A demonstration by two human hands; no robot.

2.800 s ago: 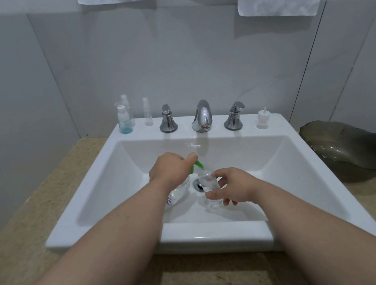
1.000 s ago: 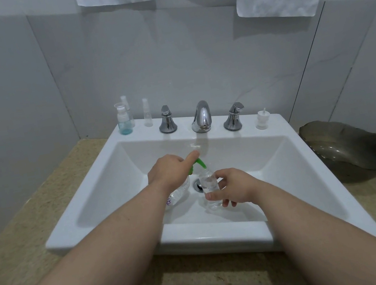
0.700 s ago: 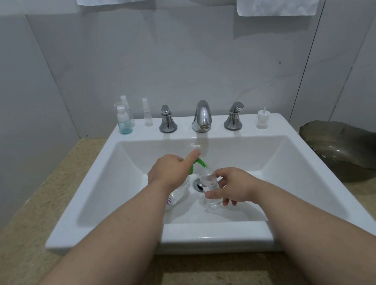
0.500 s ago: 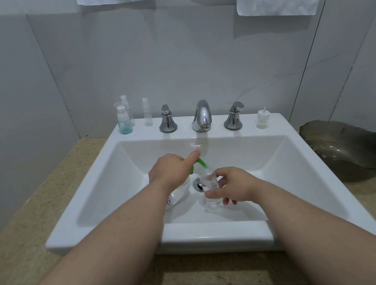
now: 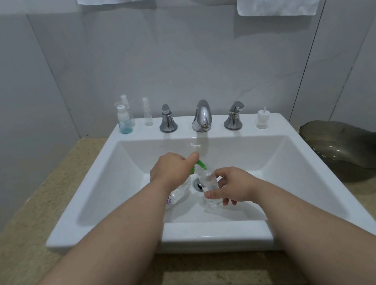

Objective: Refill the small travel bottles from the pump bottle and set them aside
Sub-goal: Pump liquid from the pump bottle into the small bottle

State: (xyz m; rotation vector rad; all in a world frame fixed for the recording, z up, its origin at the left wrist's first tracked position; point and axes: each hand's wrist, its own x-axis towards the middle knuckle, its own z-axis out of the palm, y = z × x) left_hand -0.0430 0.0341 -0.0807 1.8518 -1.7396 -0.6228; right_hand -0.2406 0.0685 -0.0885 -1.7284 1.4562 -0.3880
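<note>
Nothing has moved: the left hand (image 5: 170,169) still clasps the pump bottle (image 5: 178,194), the right hand (image 5: 236,185) grips the travel bottle (image 5: 208,184); filling likely continues.

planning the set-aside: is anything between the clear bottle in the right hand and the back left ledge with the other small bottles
Yes: the left hand on the pump bottle lies on the straight line from the clear bottle to the small bottles on the sink ledge.

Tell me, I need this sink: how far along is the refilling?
Done: nothing certain; ledge bottles look mostly empty. In hand: left hand presses the pump bottle, spout over the travel bottle the right hand grips. Left: refit the loose cap, set it aside, fill the rest.
</note>
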